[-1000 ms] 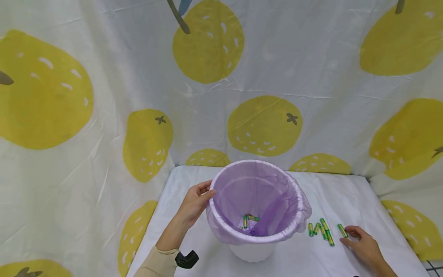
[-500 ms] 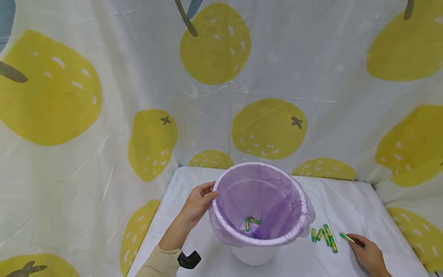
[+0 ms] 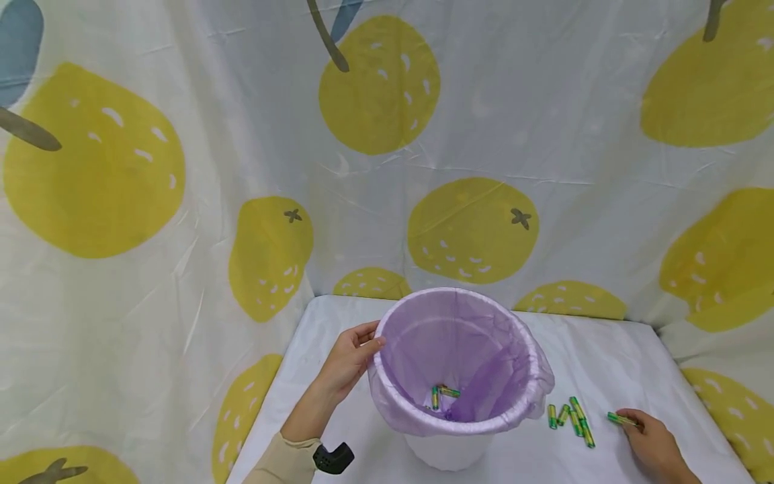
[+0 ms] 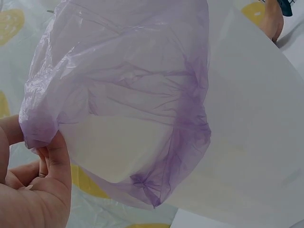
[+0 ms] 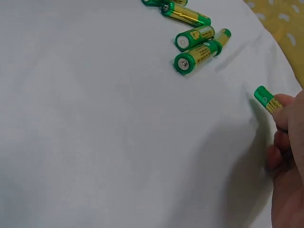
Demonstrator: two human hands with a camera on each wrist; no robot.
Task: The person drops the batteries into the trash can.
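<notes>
You see glossy-sleeved batteries [image 5: 199,55] with shiny metal ends, a liner [image 4: 128,66] of thin, crinkled, shiny plastic, a smooth, matt plastic bin [image 3: 449,452] and a matt cloth [image 5: 95,118].

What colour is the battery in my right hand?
The battery is green and yellow, clearest in right wrist view.

The cylindrical green-and-yellow battery [image 5: 268,98] I hold bears dark print on its yellow, like the loose cylindrical green-and-yellow batteries [image 5: 195,37]. My round plastic bin [image 3: 449,452] is white, its thin plastic liner [image 3: 423,349] translucent purple. My fabric sleeve [image 3: 283,460] is plain beige. The white hanging cloth [image 3: 242,114] shows yellow fruits [image 3: 379,91] with white flecks and grey-brown stems.
</notes>
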